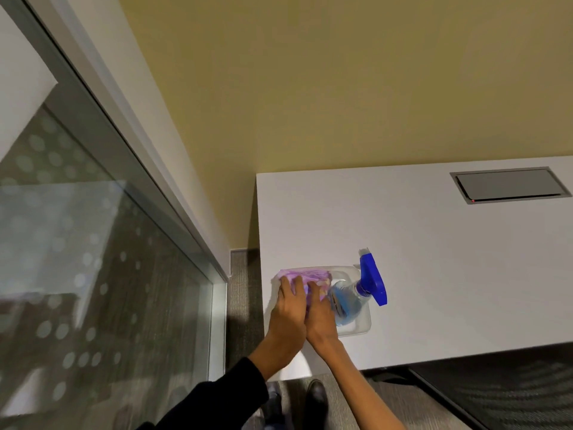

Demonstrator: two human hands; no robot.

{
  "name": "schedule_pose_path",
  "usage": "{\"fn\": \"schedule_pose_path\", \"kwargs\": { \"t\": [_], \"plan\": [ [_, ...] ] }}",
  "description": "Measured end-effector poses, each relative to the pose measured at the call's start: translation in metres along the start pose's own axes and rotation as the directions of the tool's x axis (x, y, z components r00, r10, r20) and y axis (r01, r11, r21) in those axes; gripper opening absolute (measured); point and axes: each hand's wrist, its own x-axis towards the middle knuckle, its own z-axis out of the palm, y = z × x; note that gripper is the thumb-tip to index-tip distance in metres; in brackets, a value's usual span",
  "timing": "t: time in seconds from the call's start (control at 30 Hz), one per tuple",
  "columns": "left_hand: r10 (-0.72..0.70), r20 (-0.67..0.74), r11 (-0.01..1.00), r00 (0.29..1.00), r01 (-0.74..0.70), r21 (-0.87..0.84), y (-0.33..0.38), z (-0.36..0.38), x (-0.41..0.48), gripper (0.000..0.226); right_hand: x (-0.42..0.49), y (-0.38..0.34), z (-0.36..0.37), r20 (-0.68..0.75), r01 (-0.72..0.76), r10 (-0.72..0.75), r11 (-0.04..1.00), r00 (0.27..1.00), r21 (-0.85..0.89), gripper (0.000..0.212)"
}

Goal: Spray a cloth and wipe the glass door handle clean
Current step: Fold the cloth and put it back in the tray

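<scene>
Left arm: black long fabric sleeve [217, 395], ends short of wrist. Right forearm bare. Glossy black leather shoe [317, 395] below.

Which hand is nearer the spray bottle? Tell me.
The right hand: it lies against the blue spray bottle in the clear tray, while the left hand rests on the purple cloth.
</scene>
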Motion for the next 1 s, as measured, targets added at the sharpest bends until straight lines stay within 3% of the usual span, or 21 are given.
{"fn": "schedule_pose_path", "kwargs": {
  "t": [0.07, 0.13, 0.23, 0.33, 0.4, 0.53, 0.87, 1.0],
  "plan": [
    [0.085, -0.065, 0.996, 0.994, -0.085, 0.003, 0.006, -0.001, -0.001, 0.055, -0.001, 0.005, -0.012, 0.111, -0.037, 0.056, 0.985, 0.992, -0.169, 0.042],
    [0.21, -0.087, 0.977, 0.974, -0.206, 0.056, 0.002, 0.007, 0.006, 0.043, -0.006, 0.005, -0.023, 0.03, -0.104, 0.119, 0.945, 0.992, -0.311, 0.035],
    [0.32, -0.017, 0.94, 0.947, -0.315, 0.132, -0.009, 0.011, 0.01, 0.033, -0.011, 0.003, -0.021, -0.016, -0.032, 0.029, 0.94, 0.999, -0.34, 0.027],
    [0.249, 0.133, 0.919, 0.959, -0.277, 0.28, -0.017, 0.019, 0.018, 0.055, 0.0, 0.006, -0.014, 0.081, 0.016, 0.01, 0.948, 0.997, -0.317, 0.043],
    [0.119, 0.267, 0.886, 0.956, -0.223, 0.406, -0.023, 0.024, 0.022, 0.073, 0.009, 0.014, -0.008, 0.127, -0.004, 0.052, 0.935, 0.991, -0.354, 0.056],
    [-0.069, 0.461, 0.809, 0.885, -0.22, 0.545, -0.017, 0.026, 0.034, 0.077, 0.017, 0.024, 0.001, 0.146, -0.025, 0.106, 0.88, 0.984, -0.473, 0.068],
    [-0.219, 0.582, 0.732, 0.783, -0.262, 0.628, -0.01, 0.034, 0.048, 0.086, 0.032, 0.036, 0.013, 0.163, -0.031, 0.139, 0.843, 0.977, -0.538, 0.067],
    [-0.218, 0.566, 0.736, 0.795, -0.247, 0.63, -0.015, 0.041, 0.049, 0.085, 0.035, 0.035, 0.014, 0.178, -0.017, 0.138, 0.833, 0.974, -0.553, 0.065]
  ]
}}
